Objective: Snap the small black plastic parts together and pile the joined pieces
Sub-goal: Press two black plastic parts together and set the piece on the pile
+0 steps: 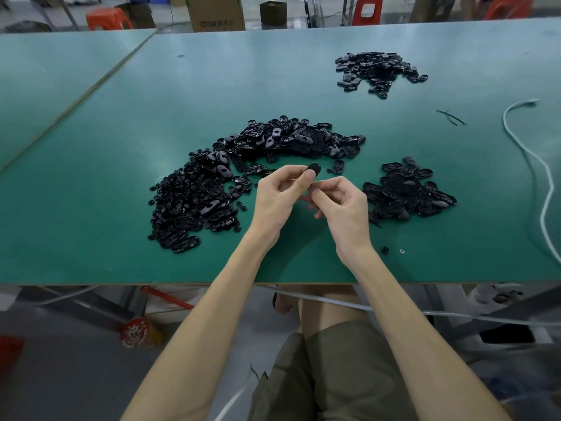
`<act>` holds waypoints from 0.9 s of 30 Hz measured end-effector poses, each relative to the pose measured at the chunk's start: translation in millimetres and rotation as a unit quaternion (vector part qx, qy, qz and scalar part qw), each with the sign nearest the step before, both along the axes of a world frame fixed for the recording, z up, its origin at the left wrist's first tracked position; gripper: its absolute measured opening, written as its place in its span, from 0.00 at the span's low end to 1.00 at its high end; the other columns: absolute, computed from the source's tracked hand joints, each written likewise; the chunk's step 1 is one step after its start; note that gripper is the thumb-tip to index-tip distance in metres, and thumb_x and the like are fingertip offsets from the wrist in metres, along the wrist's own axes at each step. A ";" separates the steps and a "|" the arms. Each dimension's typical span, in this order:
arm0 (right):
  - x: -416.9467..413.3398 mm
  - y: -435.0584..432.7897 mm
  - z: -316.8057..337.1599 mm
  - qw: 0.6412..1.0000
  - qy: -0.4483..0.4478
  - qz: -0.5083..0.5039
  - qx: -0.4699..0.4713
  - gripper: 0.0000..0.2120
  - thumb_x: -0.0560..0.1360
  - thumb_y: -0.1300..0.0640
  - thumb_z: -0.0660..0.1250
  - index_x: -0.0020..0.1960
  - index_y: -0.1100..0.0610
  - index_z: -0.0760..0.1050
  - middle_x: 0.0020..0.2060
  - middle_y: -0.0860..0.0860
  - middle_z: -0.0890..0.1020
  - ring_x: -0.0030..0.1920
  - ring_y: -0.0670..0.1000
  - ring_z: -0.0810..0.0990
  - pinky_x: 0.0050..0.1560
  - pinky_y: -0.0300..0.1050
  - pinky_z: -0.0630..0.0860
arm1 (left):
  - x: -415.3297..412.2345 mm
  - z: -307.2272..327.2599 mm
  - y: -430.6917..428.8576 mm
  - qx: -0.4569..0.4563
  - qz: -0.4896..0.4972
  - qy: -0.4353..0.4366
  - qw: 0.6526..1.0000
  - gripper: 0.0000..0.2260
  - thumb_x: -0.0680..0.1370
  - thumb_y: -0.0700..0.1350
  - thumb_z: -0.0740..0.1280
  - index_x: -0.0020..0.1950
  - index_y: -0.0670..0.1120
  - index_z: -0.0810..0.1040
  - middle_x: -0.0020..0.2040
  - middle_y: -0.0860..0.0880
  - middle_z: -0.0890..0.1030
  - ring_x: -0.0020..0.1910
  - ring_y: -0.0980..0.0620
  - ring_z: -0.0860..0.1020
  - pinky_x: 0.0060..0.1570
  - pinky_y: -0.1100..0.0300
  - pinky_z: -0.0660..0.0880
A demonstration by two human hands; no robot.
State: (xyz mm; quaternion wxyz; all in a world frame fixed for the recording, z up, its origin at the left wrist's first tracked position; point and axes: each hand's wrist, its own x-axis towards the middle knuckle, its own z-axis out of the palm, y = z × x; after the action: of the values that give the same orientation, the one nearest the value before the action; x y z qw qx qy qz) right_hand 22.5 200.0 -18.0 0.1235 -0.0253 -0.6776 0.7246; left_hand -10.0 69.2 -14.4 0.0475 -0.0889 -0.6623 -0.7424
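Observation:
My left hand (280, 192) and my right hand (340, 205) meet above the green table (121, 123), just in front of the big curved heap of loose black plastic parts (243, 165). Both hands pinch one small black oval part (314, 170); its rounded top shows above my left thumb, and the rest is hidden by my fingers. A smaller pile of black pieces (406, 192) lies right beside my right hand. Another pile of black pieces (378, 71) sits far back on the right.
A white cable (543, 183) snakes along the table's right side. Thin black scraps (450, 117) lie near it. A tiny black part (385, 250) and a small ring (402, 251) rest near the front edge. Boxes and orange stools stand beyond the table.

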 end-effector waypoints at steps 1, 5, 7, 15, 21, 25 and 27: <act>-0.2 -0.4 -0.1 1.000 0.003 -0.007 -0.005 0.03 0.78 0.62 0.73 0.48 0.56 0.82 0.42 0.51 0.88 0.39 0.48 0.83 0.36 0.39 0.77 | 0.1 -0.3 0.1 -0.001 0.000 0.004 1.000 0.05 0.81 0.41 0.72 0.53 0.41 0.84 0.44 0.50 0.86 0.42 0.53 0.84 0.44 0.61 0.80; -1.8 1.1 -0.4 0.998 0.000 -0.044 -0.045 0.04 0.78 0.58 0.73 0.53 0.53 0.83 0.45 0.54 0.86 0.43 0.48 0.81 0.38 0.40 0.75 | 1.3 -0.4 1.0 -0.021 -0.012 0.006 1.000 0.02 0.82 0.39 0.69 0.52 0.42 0.82 0.41 0.49 0.87 0.39 0.50 0.85 0.42 0.57 0.81; -2.8 2.4 -1.0 0.997 -0.003 -0.054 -0.052 0.03 0.79 0.57 0.74 0.53 0.53 0.83 0.43 0.52 0.85 0.42 0.47 0.80 0.39 0.40 0.75 | 1.2 -1.1 2.7 -0.066 -0.036 0.007 0.997 0.03 0.82 0.39 0.70 0.52 0.40 0.82 0.40 0.49 0.86 0.36 0.50 0.84 0.41 0.55 0.81; -2.6 3.1 -0.9 0.995 -0.009 -0.081 -0.056 0.03 0.79 0.58 0.74 0.47 0.54 0.83 0.34 0.43 0.83 0.33 0.40 0.76 0.38 0.37 0.75 | 3.1 1.4 4.4 -0.092 -0.076 0.001 0.993 0.07 0.82 0.37 0.69 0.56 0.34 0.81 0.40 0.49 0.86 0.36 0.51 0.84 0.40 0.61 0.80; -2.9 3.2 -0.4 0.992 -0.014 -0.105 -0.063 0.03 0.79 0.59 0.73 0.47 0.53 0.83 0.33 0.41 0.82 0.34 0.39 0.76 0.41 0.38 0.76 | 3.8 1.8 5.2 -0.098 -0.093 -0.006 0.991 0.09 0.83 0.35 0.67 0.60 0.33 0.81 0.47 0.42 0.87 0.40 0.49 0.86 0.44 0.60 0.81; -2.6 4.0 0.1 0.991 -0.018 -0.111 -0.068 0.02 0.79 0.58 0.74 0.47 0.54 0.84 0.33 0.41 0.83 0.34 0.40 0.77 0.42 0.40 0.78 | 4.1 2.0 6.2 -0.110 -0.094 0.002 0.990 0.09 0.83 0.35 0.66 0.61 0.33 0.81 0.51 0.37 0.86 0.42 0.46 0.86 0.44 0.59 0.82; -2.6 4.2 0.3 0.991 -0.018 -0.110 -0.071 0.02 0.79 0.58 0.74 0.47 0.54 0.84 0.32 0.40 0.82 0.33 0.39 0.76 0.40 0.36 0.77 | 4.3 2.1 6.3 -0.110 -0.093 0.000 0.990 0.09 0.83 0.35 0.67 0.61 0.33 0.81 0.50 0.37 0.86 0.41 0.47 0.86 0.43 0.60 0.82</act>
State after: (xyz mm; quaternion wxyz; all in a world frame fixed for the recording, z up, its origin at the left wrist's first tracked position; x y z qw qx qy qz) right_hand 19.9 204.1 -17.7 0.1879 -0.1212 -0.6195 0.7525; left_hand -5.8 75.5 -12.3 -0.0319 -0.1553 -0.7285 -0.6665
